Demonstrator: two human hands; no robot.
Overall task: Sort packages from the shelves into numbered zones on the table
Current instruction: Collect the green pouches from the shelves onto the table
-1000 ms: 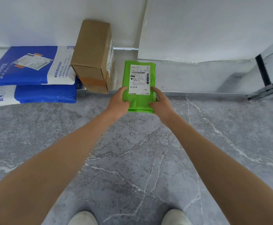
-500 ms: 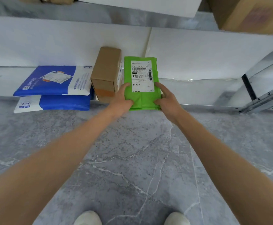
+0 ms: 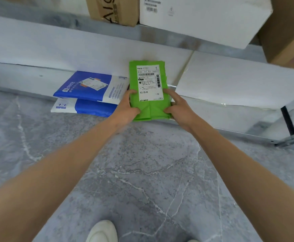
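Note:
A green mailer package (image 3: pixel 149 110) with a white shipping label sits between both my hands, held up in front of the bottom shelf. My left hand (image 3: pixel 125 109) grips its left edge and my right hand (image 3: pixel 177 107) grips its right edge. Two blue-and-white mailer bags (image 3: pixel 90 88) lie stacked on the bottom shelf to the left. The small brown box that stood beside them is now hidden behind the green package and my left hand.
On the upper shelf (image 3: pixel 160 34) stand a brown carton (image 3: pixel 114 11), a large white box (image 3: pixel 204 20) and another brown box (image 3: pixel 289 28) at the far right. A metal shelf post (image 3: pixel 289 126) stands at the right. Grey marble floor and my white shoe (image 3: pixel 102 231) lie below.
I have lifted the green package off the bottom shelf and raised it. My view has tilted up, so the upper shelf and its boxes now show.

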